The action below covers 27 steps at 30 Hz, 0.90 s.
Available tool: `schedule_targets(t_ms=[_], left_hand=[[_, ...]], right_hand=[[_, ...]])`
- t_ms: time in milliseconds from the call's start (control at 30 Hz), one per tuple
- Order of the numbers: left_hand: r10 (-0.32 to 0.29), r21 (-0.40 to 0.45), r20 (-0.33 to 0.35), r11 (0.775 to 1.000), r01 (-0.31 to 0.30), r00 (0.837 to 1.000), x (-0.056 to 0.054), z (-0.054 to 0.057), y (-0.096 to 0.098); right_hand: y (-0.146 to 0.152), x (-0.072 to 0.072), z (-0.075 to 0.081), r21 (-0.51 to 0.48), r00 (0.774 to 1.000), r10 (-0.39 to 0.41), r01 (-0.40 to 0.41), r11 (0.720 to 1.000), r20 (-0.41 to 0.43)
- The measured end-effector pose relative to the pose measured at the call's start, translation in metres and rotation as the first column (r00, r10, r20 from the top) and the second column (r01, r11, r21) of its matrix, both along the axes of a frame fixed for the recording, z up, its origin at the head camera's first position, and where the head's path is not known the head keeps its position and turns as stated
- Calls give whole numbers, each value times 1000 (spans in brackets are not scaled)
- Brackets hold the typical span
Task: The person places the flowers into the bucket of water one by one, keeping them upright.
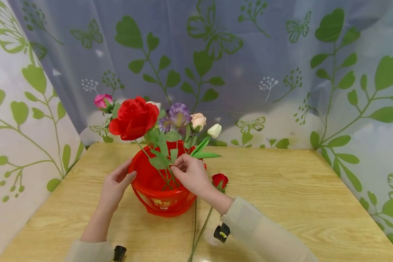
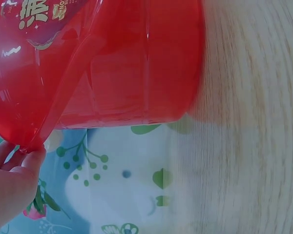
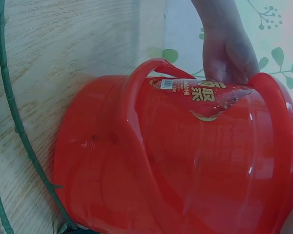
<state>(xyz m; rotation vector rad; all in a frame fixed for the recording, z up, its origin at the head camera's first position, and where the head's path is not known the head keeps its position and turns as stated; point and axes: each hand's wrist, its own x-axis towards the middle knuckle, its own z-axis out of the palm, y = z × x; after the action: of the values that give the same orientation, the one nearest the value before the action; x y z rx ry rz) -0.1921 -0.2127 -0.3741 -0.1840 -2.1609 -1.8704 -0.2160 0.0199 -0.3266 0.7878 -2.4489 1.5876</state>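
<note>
A red plastic bucket (image 1: 165, 202) stands on the table, its handle hanging down in front. My left hand (image 1: 114, 187) grips the bucket's left rim, thumb and fingers pinching it by the handle joint, as the left wrist view shows. Over the right side, my right hand (image 1: 193, 176) has thumb and fingers closed at the green flower stems (image 1: 168, 176) inside. Leaning in the bucket are a big red rose (image 1: 134, 118), a pink bud (image 1: 103, 101), a purple iris (image 1: 179, 114), a peach rose (image 1: 198, 121) and a white tulip (image 1: 214, 130). The right fingertips are partly hidden.
A smaller red rose (image 1: 219, 181) lies on the wooden table (image 1: 281, 189) right of the bucket, below the right wrist. Long green stems (image 1: 199, 233) run from there towards the front edge. A leaf-patterned curtain (image 1: 235, 72) hangs behind the table.
</note>
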Motion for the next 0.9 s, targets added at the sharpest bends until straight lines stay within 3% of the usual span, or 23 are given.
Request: schedule_targets(t_ms=[267,633,900], left_hand=[[-2,1,-1,1000,2,1000,-1,0,0],[5,32,-49,999,-3,999,-2,-2,0],[2,44,-47,999,0,999,-1,0,2]], right_hand=[[-1,-1,0,2,1000,-11,11,1000,7],[0,-5,3,-75,989,55,-44,996,141],[-1,-7,7,-59,981,48,-38,998,189]])
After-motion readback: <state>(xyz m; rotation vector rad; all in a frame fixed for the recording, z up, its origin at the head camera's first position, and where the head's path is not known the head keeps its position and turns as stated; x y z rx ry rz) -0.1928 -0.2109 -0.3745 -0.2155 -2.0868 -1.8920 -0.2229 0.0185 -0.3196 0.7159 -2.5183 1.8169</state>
